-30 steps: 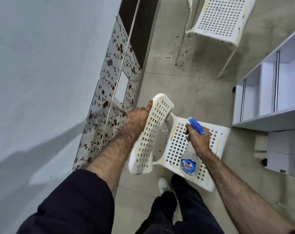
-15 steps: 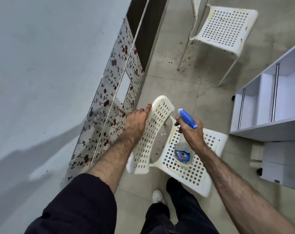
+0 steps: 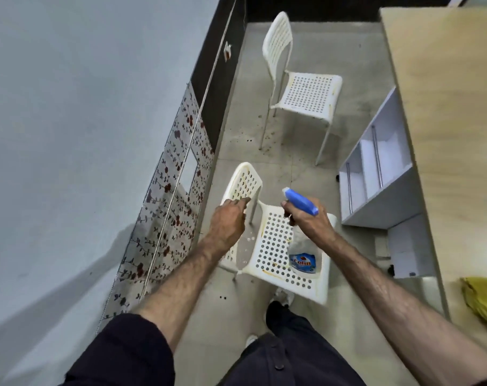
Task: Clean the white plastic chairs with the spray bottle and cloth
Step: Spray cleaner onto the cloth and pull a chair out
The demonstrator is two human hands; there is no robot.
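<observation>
1. The near white chair [image 3: 275, 246] stands on the tiled floor [image 3: 292, 151] just in front of our legs, its perforated seat facing up and its backrest toward the wall [image 3: 69, 107] on our left. Yellowish stains show along the seat's edges.
2. Our left hand [image 3: 228, 218] rests on the backrest of this chair, fingers bent over its side edge and gripping it.
3. Our right hand [image 3: 309, 221] grips the spray bottle [image 3: 302, 254] by its neck, fingers curled around it below the blue trigger head [image 3: 300, 203]. The nozzle points away from us, toward the backrest.
4. The bottle's clear body hangs over the seat; it carries a blue label, and we cannot tell whether its base touches the seat.
5. A second white chair [image 3: 306, 93] of the same kind stands farther along the floor, well apart from the near one, with its backrest also on the wall side.
6. Dark specks lie on the floor around the far chair's legs.
7. A yellow cloth [image 3: 484, 299] lies on the wooden worktop [image 3: 445, 107] at our right, near its close edge, well apart from both hands.
8. Under the worktop, a white shelf unit [image 3: 381, 174] with metal bars faces the chairs.
9. A floral-patterned panel [image 3: 175, 196] leans along the base of the wall beside the near chair.
</observation>
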